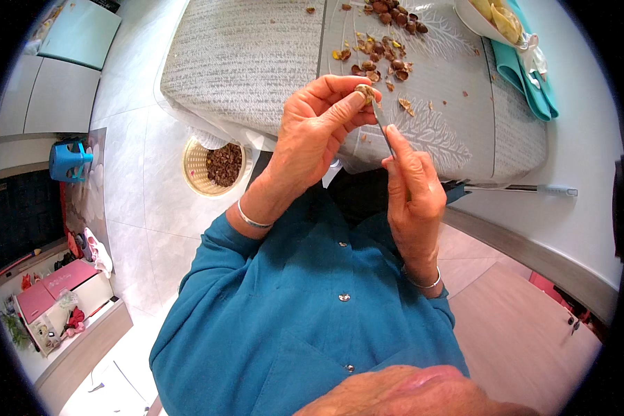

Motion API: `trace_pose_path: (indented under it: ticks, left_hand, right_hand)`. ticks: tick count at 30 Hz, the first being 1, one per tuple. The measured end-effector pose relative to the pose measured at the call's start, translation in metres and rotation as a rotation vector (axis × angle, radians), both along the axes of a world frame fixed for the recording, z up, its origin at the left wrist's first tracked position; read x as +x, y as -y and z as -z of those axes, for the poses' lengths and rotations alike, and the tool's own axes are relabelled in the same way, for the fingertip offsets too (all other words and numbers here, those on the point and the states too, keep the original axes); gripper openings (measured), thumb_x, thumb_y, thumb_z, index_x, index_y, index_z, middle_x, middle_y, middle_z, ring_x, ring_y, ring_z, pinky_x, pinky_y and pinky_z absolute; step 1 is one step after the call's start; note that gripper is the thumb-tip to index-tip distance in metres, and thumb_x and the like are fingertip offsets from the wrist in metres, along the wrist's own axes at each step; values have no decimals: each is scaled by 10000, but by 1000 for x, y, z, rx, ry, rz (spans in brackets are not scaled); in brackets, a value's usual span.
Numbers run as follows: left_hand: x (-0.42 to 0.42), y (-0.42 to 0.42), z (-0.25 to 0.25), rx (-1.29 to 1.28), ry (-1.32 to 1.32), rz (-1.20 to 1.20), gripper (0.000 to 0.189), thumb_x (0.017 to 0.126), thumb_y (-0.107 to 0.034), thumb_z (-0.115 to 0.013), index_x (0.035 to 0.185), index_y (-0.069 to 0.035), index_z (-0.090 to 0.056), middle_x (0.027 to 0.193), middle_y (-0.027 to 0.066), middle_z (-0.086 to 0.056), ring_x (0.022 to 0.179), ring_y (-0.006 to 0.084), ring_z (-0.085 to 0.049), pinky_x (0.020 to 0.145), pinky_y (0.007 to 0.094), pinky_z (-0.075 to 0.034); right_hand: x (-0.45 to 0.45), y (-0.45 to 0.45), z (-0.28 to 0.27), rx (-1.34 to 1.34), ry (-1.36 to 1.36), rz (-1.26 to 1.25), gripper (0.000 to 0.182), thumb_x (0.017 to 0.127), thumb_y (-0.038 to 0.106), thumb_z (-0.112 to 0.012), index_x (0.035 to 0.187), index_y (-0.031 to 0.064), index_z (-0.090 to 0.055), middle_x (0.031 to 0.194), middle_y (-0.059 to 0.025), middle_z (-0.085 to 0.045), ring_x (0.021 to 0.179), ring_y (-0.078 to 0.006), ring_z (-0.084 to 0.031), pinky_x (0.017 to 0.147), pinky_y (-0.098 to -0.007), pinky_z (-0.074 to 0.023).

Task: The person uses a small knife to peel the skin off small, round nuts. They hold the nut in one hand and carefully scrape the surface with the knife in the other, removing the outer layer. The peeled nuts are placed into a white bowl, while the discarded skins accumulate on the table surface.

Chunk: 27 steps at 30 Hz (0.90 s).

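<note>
My left hand (317, 122) pinches a chestnut-like nut (365, 92) between thumb and fingertips, above the near part of the table. The nut's visible side is pale and mottled brown. In my right hand (415, 179) is a small knife (383, 125), its slim metal blade slanting up to the nut. The blade's tip is at or beside the nut's lower right side; contact is hard to tell. Most of the handle is hidden in my grip. Just beyond my hands lie broken brown shells (377, 52) with some yellow bits. Farther back sits a cluster of whole brown nuts (395, 15).
A grey patterned cloth (239, 62) covers the table. At far right, a white bowl (467, 21) of pale yellow food stands by a folded teal cloth (520, 78). On the floor to the left is a cream plastic basket (188, 169) with shell scraps. A blue stool (67, 161) stands farther left.
</note>
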<state>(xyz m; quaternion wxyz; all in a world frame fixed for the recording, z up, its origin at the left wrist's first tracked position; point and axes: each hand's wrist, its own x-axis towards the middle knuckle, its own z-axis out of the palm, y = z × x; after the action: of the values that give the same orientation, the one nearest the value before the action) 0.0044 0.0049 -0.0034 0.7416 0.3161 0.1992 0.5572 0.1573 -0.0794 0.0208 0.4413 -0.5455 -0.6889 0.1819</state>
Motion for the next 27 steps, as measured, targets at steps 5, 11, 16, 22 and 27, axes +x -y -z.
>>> trace_pose_path:
  ticks: [5,11,16,22,27]
  left_hand:
    - [4,0,1,-25,60,16,192,973,-62,-574,1149,10,-599,1063,125,-654,964,163,-626,826,300,-542]
    - [-1,0,0,75,-119,-24,186,966,-52,-579,1137,20,-593,1043,118,-656,940,158,-625,825,297,-537]
    - [-5,0,-1,132,-236,-36,187,960,-43,-586,1133,29,-589,1039,120,-666,902,158,-634,815,295,-538]
    - [-5,-3,-1,80,-233,1,193,955,-40,-593,1134,31,-591,1027,117,-678,869,155,-642,810,298,-538]
    - [-7,-4,1,201,-376,24,192,954,-43,-596,1129,37,-599,1016,126,-687,854,162,-653,805,300,-546]
  right_hand:
    - [-4,0,7,29,101,43,435,903,-49,-604,1324,56,-588,983,-122,-650,777,-190,-614,698,-293,-533]
    - [0,-1,10,124,298,93,474,876,-70,-629,1326,75,-597,922,-93,-638,764,-165,-602,668,-283,-537]
    - [5,-9,15,154,224,52,513,828,-66,-638,1308,114,-620,868,-107,-593,703,-207,-609,627,-310,-532]
    - [10,-11,8,-96,-193,-65,434,889,-46,-610,1303,82,-616,843,-97,-617,668,-155,-557,649,-267,-490]
    - [16,-6,-3,-404,-430,-31,361,1003,116,-534,1359,57,-558,902,-46,-643,583,-28,-478,494,-162,-375]
